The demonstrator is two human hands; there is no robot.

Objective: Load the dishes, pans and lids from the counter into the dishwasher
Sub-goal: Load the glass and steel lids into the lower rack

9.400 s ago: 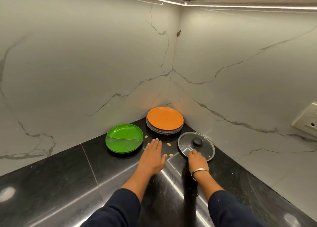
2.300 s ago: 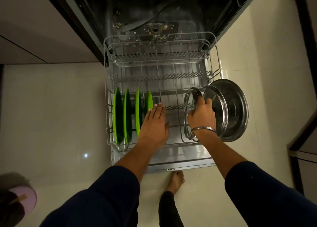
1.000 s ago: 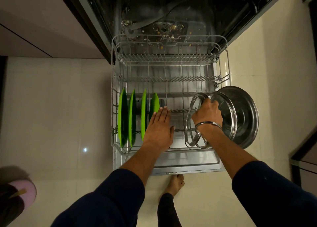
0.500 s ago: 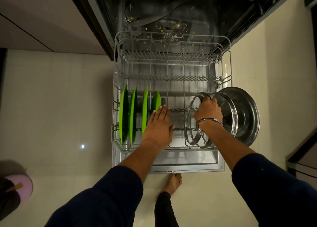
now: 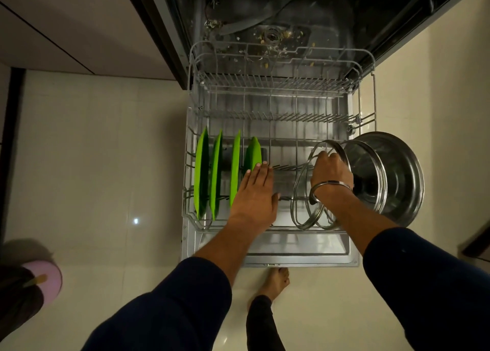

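Glass lid (image 5: 307, 191), pinched at its far rim by the right hand (image 5: 331, 173) and standing between tines in the rack (image 5: 278, 85), could tip onto the steel lid (image 5: 397, 175) if released unseated, while the left hand (image 5: 254, 194) lies spread flat.

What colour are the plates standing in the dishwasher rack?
The plates are bright green, seen clearly in the head view.

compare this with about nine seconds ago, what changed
The glass lid left the counter and now stands on edge in the dishwasher rack, right hand gripping its rim. The left hand moved from the counter to the rack beside the green plates.
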